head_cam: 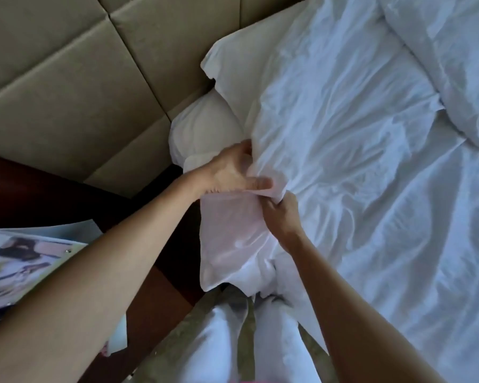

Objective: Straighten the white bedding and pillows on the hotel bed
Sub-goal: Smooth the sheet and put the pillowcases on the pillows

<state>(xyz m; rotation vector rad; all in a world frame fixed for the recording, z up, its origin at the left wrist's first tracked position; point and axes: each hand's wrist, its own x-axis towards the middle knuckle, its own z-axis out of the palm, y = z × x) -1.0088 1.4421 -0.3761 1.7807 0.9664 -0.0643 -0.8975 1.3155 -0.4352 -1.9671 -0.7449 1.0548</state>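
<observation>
A wrinkled white duvet [357,150] covers most of the bed. Both hands grip its corner at the bed's near left edge. My left hand [233,172] pinches the fabric from above. My right hand [281,214] clutches the same bunched corner just below and to the right. A flap of the corner [230,239] hangs down over the bed's side. Two white pillows lie against the headboard: one [205,134] just beyond my left hand, another [238,67] behind it, partly under the duvet. A second crumpled fold of white bedding [454,64] lies at the top right.
A padded beige headboard [80,78] fills the upper left. A dark wooden nightstand [39,194] stands left of the bed, with printed papers [25,261] on it. My legs in white trousers [246,341] stand on patterned carpet [177,335] beside the bed.
</observation>
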